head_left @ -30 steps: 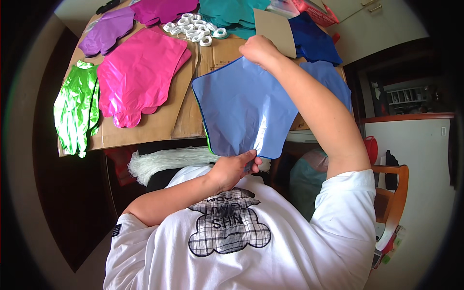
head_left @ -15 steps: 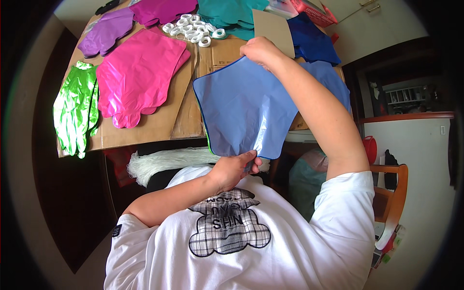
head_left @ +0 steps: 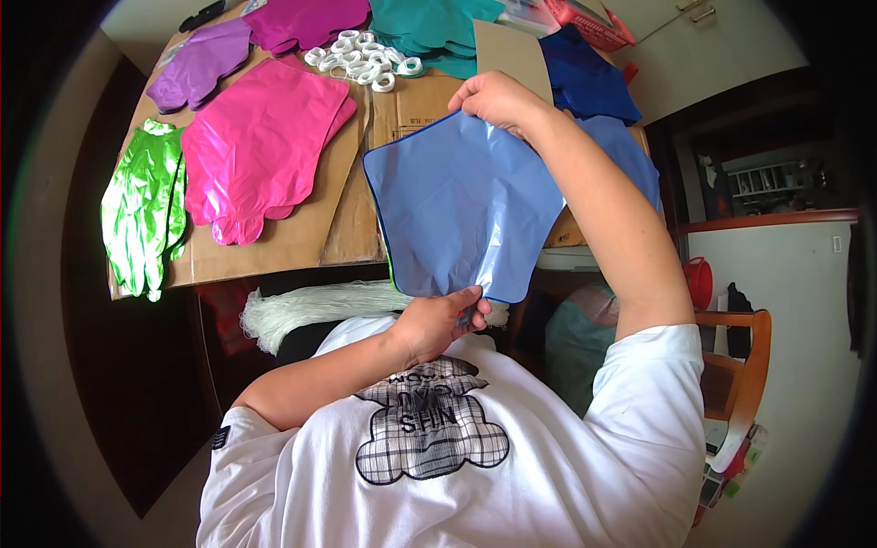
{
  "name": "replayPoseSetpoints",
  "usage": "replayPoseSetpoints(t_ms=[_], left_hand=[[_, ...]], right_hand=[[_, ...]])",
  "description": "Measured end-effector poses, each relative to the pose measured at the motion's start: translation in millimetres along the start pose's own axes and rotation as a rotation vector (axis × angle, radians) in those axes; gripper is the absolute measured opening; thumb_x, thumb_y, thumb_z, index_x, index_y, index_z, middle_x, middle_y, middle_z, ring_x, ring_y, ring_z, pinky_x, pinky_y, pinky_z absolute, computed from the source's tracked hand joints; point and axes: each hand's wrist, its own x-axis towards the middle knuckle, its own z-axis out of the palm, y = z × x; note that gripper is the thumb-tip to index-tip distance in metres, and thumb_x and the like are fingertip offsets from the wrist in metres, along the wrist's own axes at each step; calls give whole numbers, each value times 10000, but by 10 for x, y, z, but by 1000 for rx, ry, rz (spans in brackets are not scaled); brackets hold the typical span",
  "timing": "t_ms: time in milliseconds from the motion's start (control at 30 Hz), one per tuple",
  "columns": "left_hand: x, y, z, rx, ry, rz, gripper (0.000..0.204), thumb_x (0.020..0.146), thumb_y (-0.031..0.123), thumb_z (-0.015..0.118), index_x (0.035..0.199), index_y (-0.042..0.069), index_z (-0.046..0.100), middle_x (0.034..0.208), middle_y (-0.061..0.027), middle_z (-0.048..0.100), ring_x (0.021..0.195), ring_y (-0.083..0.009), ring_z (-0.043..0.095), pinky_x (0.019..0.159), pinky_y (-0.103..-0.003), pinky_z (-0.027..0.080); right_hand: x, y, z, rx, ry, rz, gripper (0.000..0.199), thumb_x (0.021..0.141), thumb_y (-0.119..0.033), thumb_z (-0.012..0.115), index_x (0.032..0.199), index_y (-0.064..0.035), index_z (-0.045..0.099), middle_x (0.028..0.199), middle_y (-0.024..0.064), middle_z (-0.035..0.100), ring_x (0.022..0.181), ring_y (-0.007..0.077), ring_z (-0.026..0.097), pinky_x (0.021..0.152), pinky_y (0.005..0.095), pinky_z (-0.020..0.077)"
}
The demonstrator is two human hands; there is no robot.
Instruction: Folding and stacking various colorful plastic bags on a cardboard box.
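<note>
A shiny light-blue plastic sheet (head_left: 457, 201) with a curved outline hangs between my hands, spread out in front of my chest. A dark-blue rim and a sliver of green show along its left edge, so other layers appear to lie behind it. My left hand (head_left: 437, 320) pinches the near bottom edge, thumb on top. At the far top edge my right hand (head_left: 498, 102) grips the sheet between thumb and fingers; the fingertips are partly hidden. Beyond it lies a table covered with brown cardboard (head_left: 343, 224).
On the cardboard lie pink sheets (head_left: 265, 137), green foil sheets (head_left: 144, 205), purple (head_left: 203, 64), magenta (head_left: 306, 20), teal (head_left: 434, 32) and dark-blue sheets (head_left: 589, 78), and white string rings (head_left: 365, 59). White strands (head_left: 315, 310) rest below the table edge. A wooden chair (head_left: 744, 365) stands right.
Both hands keep their grip on the blue sheet. My right hand has shifted slightly left, and the sheet's upper part now shows more shine and creases.
</note>
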Motion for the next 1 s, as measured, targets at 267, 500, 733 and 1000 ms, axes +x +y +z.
replayPoseSetpoints(t_ms=[267,500,733,1000], left_hand=[[-4,41,-40,-141,-112,6,174,975,168,511,935,13,577,842,-37,573,739,-130,506,837,-314,477],[14,21,-76,-127,-118,-2,165,977,163,502,934,24,579,851,-20,578,734,-115,504,838,-309,478],[-4,70,-36,-174,-124,-27,154,973,156,508,966,14,566,880,-43,592,741,-121,515,823,-316,496],[11,45,-38,-140,-70,6,181,982,187,507,924,27,568,860,-41,577,722,-124,500,823,-320,498]], right_hand=[[-10,4,9,69,32,-71,188,771,56,564,890,0,698,757,78,657,643,131,585,567,271,474],[33,36,24,46,21,-120,188,782,47,572,912,-4,697,760,69,662,639,118,589,562,266,476],[74,103,31,65,33,-152,178,791,19,589,919,-15,707,753,56,657,624,103,573,560,254,467],[84,142,68,46,60,-196,166,796,11,596,912,-25,709,735,36,646,607,86,554,539,245,445]])
